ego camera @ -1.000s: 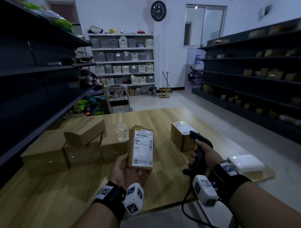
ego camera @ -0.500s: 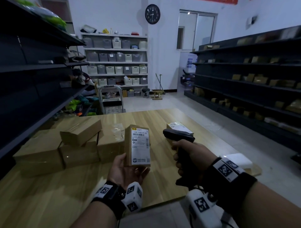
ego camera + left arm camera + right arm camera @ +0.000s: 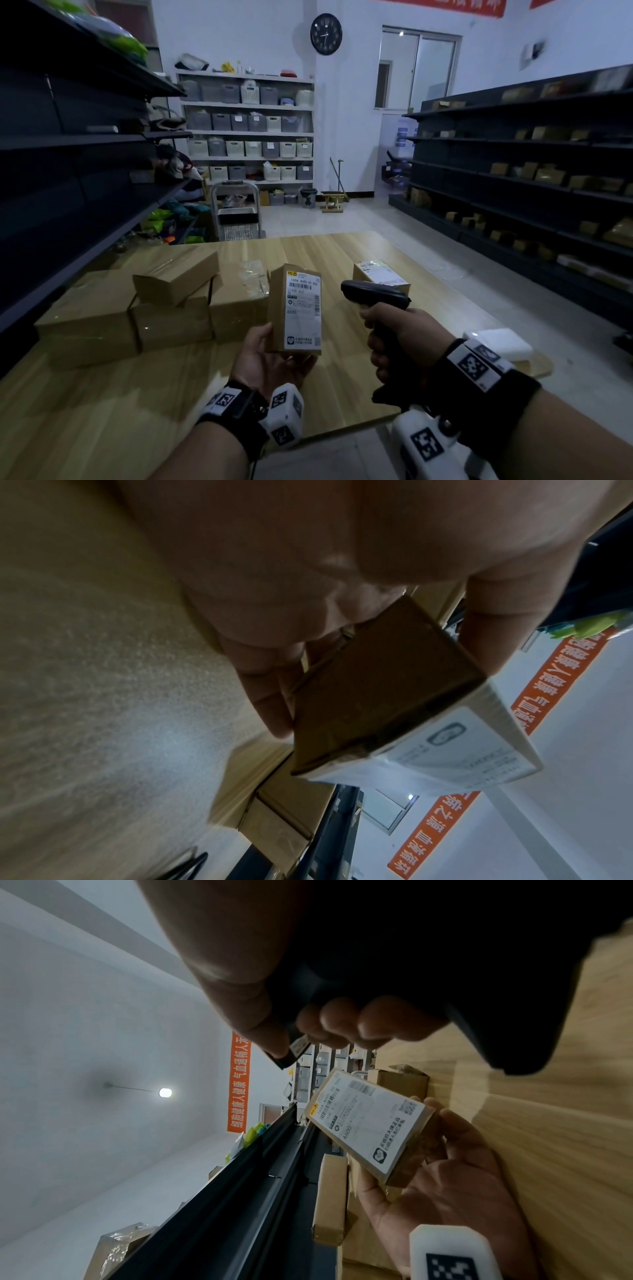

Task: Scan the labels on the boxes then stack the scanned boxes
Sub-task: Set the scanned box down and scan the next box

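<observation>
Dark shelving flanked a wooden surface (image 3: 102,411) in a dim stockroom. At its left sat a cluster of plain cardboard boxes (image 3: 164,308), one resting tilted on top. Nearer the middle, the left hand (image 3: 270,359) gripped a small labelled box (image 3: 294,311) upright above the surface, fingers curled round its lower end, label facing the person. Just to the right, the right hand (image 3: 397,339) was wrapped round the grip of a black scanner (image 3: 373,294), its nose turned toward the label. A clean read probably called for holding the box steady, keeping fingers off the barcode, and squaring the scanner to it. Behind lay another labelled box (image 3: 380,274).
</observation>
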Demonstrator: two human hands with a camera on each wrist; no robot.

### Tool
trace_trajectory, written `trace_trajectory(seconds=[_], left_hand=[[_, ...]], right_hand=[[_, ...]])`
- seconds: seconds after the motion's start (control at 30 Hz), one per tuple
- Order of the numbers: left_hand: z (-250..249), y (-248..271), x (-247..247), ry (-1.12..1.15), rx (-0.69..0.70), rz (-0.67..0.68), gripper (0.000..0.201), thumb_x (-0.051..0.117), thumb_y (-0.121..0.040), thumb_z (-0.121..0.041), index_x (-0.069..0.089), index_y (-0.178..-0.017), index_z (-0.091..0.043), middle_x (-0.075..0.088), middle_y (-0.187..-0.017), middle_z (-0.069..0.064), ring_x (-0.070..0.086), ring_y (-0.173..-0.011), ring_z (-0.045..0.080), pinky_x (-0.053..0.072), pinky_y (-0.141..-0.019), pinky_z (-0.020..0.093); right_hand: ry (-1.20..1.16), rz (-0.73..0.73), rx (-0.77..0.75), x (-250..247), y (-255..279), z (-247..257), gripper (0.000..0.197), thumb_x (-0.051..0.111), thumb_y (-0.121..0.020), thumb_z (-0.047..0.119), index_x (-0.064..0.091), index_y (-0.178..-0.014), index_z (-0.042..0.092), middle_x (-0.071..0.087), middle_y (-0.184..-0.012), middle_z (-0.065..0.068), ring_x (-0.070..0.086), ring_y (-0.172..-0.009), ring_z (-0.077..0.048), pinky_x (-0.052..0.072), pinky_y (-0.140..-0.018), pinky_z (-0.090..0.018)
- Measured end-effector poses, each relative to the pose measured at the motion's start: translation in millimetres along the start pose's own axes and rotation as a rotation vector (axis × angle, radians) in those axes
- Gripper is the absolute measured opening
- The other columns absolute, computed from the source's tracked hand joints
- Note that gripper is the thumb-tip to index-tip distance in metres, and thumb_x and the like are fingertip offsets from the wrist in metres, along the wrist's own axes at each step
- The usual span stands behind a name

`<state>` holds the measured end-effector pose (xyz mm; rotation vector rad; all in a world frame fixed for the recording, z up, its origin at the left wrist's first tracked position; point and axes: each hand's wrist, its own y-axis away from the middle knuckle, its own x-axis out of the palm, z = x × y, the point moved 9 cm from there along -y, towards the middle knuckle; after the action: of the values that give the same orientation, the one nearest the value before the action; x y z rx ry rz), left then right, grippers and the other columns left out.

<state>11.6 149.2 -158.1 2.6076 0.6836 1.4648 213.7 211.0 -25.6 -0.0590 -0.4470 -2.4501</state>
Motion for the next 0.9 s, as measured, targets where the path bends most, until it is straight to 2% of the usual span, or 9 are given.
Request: trace_trajectory(seconds=[0.17, 0.33, 0.5, 0.6, 0.73, 0.9], left_hand=[[-2.0, 1.0, 3.5, 0.011, 0.022, 0.014, 0.064, 0.073, -0.089, -0.042, 0.076, -0.139, -0.001, 0.063, -0.153, 0.029, 0.064, -0.126, 0.046, 0.042, -0.125, 0.056], [-1.2, 0.6, 1.4, 0.028, 0.012, -0.001, 0.061, 0.072, -0.094, -0.041, 0.076, -0.138, 0.000, 0.065, -0.151, 0.029, 0.052, -0.152, 0.046, 0.036, -0.130, 0.057], [-0.7, 1.2, 1.5, 0.022, 0.013, -0.008, 0.057, 0.070, -0.097, -0.042, 0.079, -0.132, 0.001, 0.066, -0.150, 0.030, 0.055, -0.149, 0.047, 0.038, -0.129, 0.056], [-0.4, 0.7, 1.9, 0.025, 0.008, -0.005, 0.057, 0.068, -0.097, -0.043, 0.079, -0.132, 0.000, 0.065, -0.151, 0.030, 0.050, -0.153, 0.047, 0.036, -0.130, 0.057], [-1.2, 0.1, 2.5, 0.016, 0.010, 0.009, 0.062, 0.069, -0.096, -0.043, 0.073, -0.141, -0.001, 0.065, -0.151, 0.029, 0.049, -0.154, 0.047, 0.037, -0.129, 0.057], [-1.1, -1.2, 2.9, -0.003, 0.012, 0.025, 0.063, 0.070, -0.095, -0.043, 0.073, -0.142, -0.001, 0.067, -0.148, 0.029, 0.051, -0.152, 0.046, 0.037, -0.129, 0.056]], right_hand=[[0.007, 0.018, 0.030, 0.0, 0.9, -5.1, 0.019, 0.074, -0.091, 0.022, 0.058, -0.088, 0.012, 0.046, -0.061, -0.007, 0.043, -0.049, -0.023, 0.036, -0.051, -0.029], [-0.016, 0.020, 0.042, -4.4, -0.4, -9.2, 0.018, 0.075, -0.089, 0.022, 0.060, -0.087, 0.012, 0.047, -0.061, -0.006, 0.044, -0.049, -0.022, 0.039, -0.050, -0.029], [-0.019, 0.030, 0.067, -3.1, 0.5, -8.7, 0.019, 0.076, -0.089, 0.022, 0.061, -0.086, 0.012, 0.047, -0.061, -0.006, 0.044, -0.049, -0.022, 0.039, -0.051, -0.029], [-0.015, 0.035, 0.076, -1.4, 0.8, -9.3, 0.019, 0.075, -0.090, 0.023, 0.060, -0.089, 0.011, 0.047, -0.061, -0.007, 0.045, -0.048, -0.022, 0.039, -0.050, -0.029], [-0.017, 0.045, 0.076, 1.0, 2.7, -9.0, 0.019, 0.074, -0.090, 0.023, 0.059, -0.090, 0.011, 0.047, -0.062, -0.008, 0.045, -0.049, -0.022, 0.038, -0.051, -0.029], [-0.013, 0.046, 0.075, -1.2, 2.2, -9.0, 0.020, 0.076, -0.089, 0.023, 0.060, -0.091, 0.011, 0.048, -0.062, -0.007, 0.046, -0.050, -0.022, 0.040, -0.051, -0.030]])
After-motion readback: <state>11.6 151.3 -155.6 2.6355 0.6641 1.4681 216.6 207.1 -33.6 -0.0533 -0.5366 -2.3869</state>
